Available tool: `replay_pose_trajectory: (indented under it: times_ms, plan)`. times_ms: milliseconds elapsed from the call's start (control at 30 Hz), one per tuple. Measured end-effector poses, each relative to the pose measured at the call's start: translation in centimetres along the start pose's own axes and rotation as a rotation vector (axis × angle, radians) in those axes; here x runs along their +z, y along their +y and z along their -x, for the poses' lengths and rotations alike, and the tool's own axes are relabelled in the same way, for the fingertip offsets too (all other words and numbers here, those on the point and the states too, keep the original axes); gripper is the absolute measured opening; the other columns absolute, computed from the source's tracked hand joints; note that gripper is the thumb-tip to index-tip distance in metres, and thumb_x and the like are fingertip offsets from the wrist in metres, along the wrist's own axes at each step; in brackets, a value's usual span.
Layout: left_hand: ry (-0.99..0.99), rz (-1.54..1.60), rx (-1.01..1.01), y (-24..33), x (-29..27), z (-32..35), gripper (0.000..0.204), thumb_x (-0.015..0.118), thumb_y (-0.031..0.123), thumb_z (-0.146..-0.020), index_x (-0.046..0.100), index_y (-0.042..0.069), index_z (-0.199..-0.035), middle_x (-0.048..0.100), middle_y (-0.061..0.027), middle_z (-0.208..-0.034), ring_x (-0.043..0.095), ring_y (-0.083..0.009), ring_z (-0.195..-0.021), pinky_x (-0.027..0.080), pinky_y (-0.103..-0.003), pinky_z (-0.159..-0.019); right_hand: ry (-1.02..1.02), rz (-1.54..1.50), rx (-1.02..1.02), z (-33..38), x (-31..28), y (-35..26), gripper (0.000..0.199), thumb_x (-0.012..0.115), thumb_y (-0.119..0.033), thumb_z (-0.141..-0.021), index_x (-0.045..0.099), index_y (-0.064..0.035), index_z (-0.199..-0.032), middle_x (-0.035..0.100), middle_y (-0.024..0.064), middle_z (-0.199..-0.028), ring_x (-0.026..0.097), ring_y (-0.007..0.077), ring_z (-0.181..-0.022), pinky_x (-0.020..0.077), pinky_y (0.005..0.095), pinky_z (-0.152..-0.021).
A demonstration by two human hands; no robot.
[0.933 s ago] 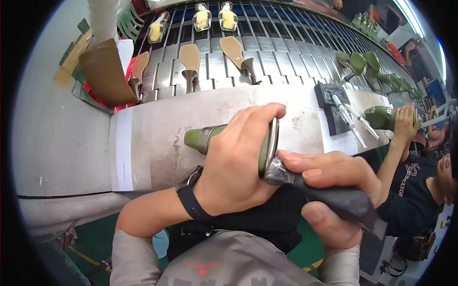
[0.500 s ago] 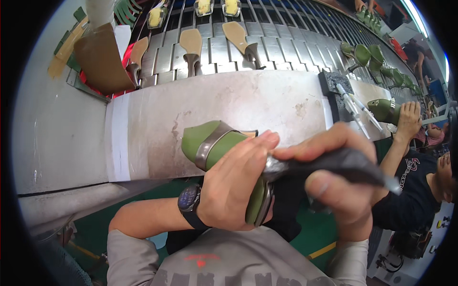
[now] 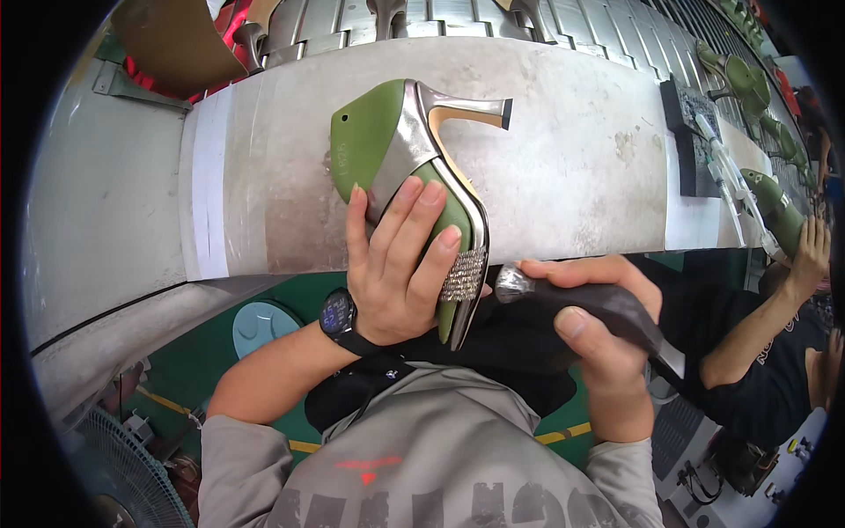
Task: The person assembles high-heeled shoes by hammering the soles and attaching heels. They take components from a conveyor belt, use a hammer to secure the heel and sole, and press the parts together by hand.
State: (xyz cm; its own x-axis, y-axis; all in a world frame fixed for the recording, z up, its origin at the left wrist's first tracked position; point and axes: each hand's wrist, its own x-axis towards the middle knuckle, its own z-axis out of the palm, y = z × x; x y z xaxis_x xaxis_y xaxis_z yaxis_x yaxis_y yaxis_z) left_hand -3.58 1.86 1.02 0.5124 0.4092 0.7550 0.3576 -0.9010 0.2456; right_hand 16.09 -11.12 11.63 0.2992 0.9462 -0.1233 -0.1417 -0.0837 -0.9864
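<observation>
My left hand is closed around a high-heeled sandal built on a green shoe last. The sandal lies on its side, its metallic heel pointing right and its toe toward me. A sparkling band crosses the front part beside my fingertips. In my right hand is a dark hand tool with a rounded silvery end and a flat metal tip; its exact kind is unclear. The rounded end is close to the sandal's sole edge, apart from it.
A pale worktable spans the front, with a slatted metal conveyor carrying heeled shoe parts behind it. At the right, syringe-like tubes lean on a black block. A co-worker's hand holds another green last. A fan stands lower left.
The sandal has moved up and forward over the table, turning so its heel and sole edge show. My right hand has drawn the tool slightly down and away. The view has tilted lower.
</observation>
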Motion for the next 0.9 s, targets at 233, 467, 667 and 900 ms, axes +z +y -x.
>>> replay_pose_trajectory:
  times_ms: [233, 467, 667, 900]
  plan:
    - [-0.050, -0.013, 0.018, 0.2, -0.2, 0.3, 0.063, 0.068, 0.041, -0.102, 0.044, 0.007, -0.150, 0.056, -0.0267, -0.150, 0.059, -0.0440, -0.138, 0.030, -0.072, -0.120, -0.013, 0.072, -0.207, -3.8, -0.1, -2.6, 0.032, 0.082, -0.004, -0.086, 0.070, 0.0082, -0.112, 0.079, 0.0235, -0.110, 0.077, 0.0261, -0.108, 0.0596, 0.0371, -0.099]
    - [-0.025, 0.010, -0.033, 0.0, -0.5, 0.4, 0.039, 0.057, 0.021, -0.109, 0.049, 0.012, -0.146, 0.062, -0.0197, -0.147, 0.063, -0.0372, -0.135, 0.033, -0.072, -0.119, -0.384, 0.445, -0.409, -5.7, 0.7, -2.8, 0.029, 0.088, -0.001, -0.073, 0.075, 0.0049, -0.099, 0.078, 0.0219, -0.097, 0.080, 0.0344, -0.091, 0.0671, 0.0430, -0.086]
    - [0.004, 0.004, -0.035, 0.5, 0.1, 0.4, 0.037, 0.056, 0.020, -0.109, 0.050, 0.012, -0.145, 0.063, -0.0191, -0.146, 0.063, -0.0362, -0.135, 0.033, -0.072, -0.120, -0.400, 0.483, -0.460, -4.1, 1.3, -2.2, 0.030, 0.088, -0.002, -0.073, 0.076, 0.0060, -0.100, 0.078, 0.0227, -0.101, 0.079, 0.0342, -0.092, 0.0679, 0.0418, -0.086]
    - [0.010, 0.017, -0.041, 0.7, 0.3, -0.1, 0.037, 0.061, 0.015, -0.105, 0.052, 0.011, -0.141, 0.062, -0.0206, -0.147, 0.063, -0.0373, -0.136, 0.032, -0.069, -0.121, -0.385, 0.439, -0.401, -1.0, 2.1, -1.3, 0.029, 0.086, -0.001, -0.074, 0.075, 0.0049, -0.101, 0.078, 0.0208, -0.101, 0.079, 0.0343, -0.094, 0.0665, 0.0411, -0.090]
